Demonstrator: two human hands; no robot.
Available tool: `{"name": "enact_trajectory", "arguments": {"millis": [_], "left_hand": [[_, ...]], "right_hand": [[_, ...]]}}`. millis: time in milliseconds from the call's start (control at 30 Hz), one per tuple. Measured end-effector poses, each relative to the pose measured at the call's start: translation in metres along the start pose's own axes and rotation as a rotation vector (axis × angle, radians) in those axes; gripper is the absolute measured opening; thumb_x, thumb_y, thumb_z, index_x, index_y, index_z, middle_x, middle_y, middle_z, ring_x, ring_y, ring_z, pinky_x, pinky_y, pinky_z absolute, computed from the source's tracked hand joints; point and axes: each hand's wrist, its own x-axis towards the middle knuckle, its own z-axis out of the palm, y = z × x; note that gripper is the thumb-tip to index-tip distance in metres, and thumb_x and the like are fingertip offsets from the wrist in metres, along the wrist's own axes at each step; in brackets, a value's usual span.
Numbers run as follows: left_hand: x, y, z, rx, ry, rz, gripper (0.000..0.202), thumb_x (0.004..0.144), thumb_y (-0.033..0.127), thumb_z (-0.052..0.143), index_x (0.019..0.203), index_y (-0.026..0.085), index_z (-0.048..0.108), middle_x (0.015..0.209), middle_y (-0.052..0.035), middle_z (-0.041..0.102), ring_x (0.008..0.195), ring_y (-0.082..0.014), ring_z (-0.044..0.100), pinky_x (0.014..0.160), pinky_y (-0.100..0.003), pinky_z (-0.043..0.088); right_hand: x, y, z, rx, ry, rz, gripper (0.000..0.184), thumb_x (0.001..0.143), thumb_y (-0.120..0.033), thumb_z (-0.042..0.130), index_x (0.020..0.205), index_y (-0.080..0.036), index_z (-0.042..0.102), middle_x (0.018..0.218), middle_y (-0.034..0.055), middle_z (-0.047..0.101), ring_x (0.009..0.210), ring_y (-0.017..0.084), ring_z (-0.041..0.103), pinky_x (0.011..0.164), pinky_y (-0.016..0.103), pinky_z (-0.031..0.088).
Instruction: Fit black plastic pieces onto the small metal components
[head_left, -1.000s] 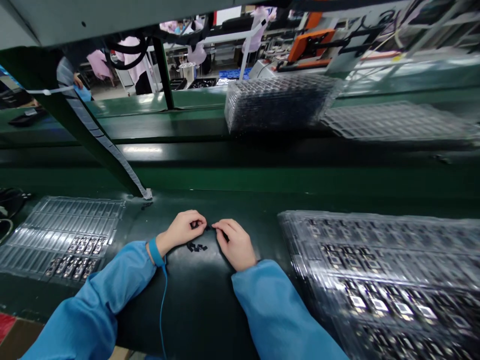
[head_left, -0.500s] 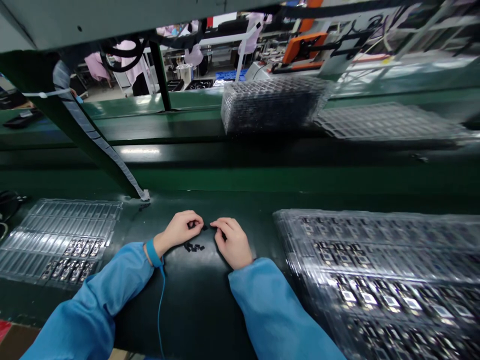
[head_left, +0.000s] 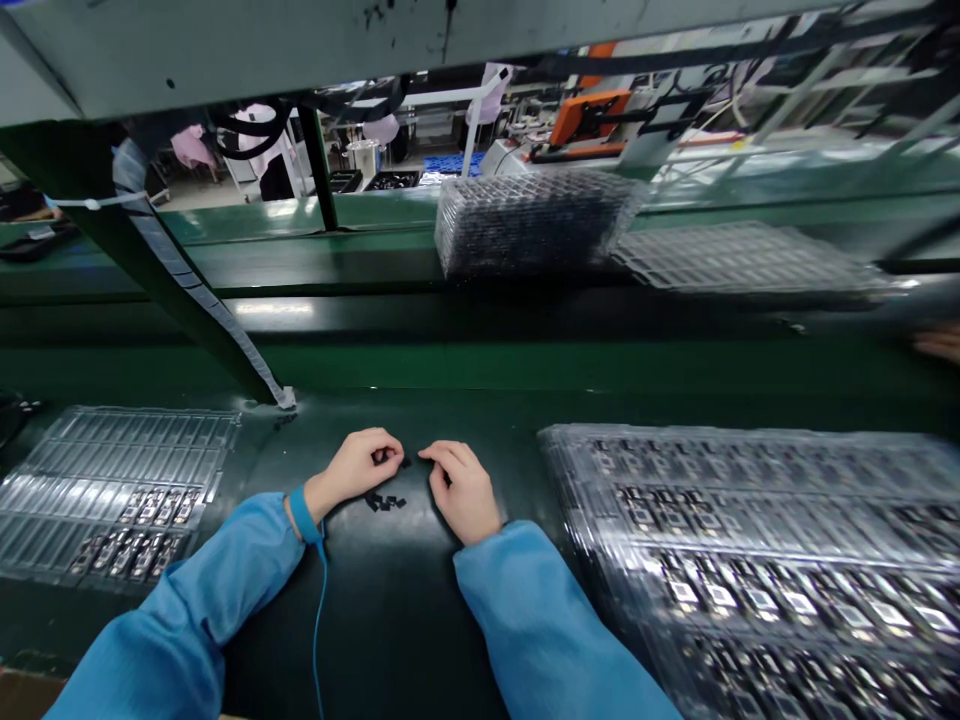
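Observation:
My left hand [head_left: 364,463], with a blue wrist strap [head_left: 304,515], is closed in a pinch on a small black piece [head_left: 406,462] that pokes out past the fingertips. Facing it across a narrow gap, my right hand [head_left: 466,492] has its thumb and fingers curled together; anything between them is too small to make out. Several small black pieces [head_left: 385,502] lie loose on the dark green bench [head_left: 382,610] just below my left hand.
A clear tray [head_left: 120,450] partly filled with small electronic modules lies left. Stacked clear trays [head_left: 750,520] with more modules cover the right side. Clear tray stacks [head_left: 532,225] stand on the ledge behind. A slanted green post [head_left: 195,300] rises at left. Another person's blurred hand [head_left: 939,342] shows at far right.
The view has shifted slightly, so the background sits lower and a little left. Both hands keep nearly the same pose. Another person's hand has appeared at the right edge.

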Motion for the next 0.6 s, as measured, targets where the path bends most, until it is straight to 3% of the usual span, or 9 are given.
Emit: {"name": "enact_trajectory", "arguments": {"millis": [300,600], "left_hand": [[-0.0004,-0.0009,0.0003,-0.016,-0.006,0.002,0.012,0.085,0.017,0.059,0.085,0.017,0.071,0.077,-0.0019,0.065,0.067,-0.0107,0.055,0.065,-0.022,0.043],[-0.0008,-0.0014,-0.0002,-0.004,-0.002,0.013,0.011,0.085,0.018,0.06,0.085,0.017,0.071,0.075,-0.0014,0.063,0.067,-0.0102,0.055,0.064,-0.021,0.043]], "right_hand": [[-0.0003,-0.0002,-0.001,0.006,-0.007,-0.008,0.035,0.09,-0.005,0.043,0.107,-0.023,0.068,0.103,0.0078,0.071,0.097,0.022,0.065,0.088,0.04,0.056],[-0.0028,0.002,0.0001,0.007,-0.014,-0.021,0.04,0.085,0.0,0.043,0.107,-0.021,0.069,0.103,0.0075,0.071,0.098,0.022,0.064,0.088,0.04,0.055]]}}
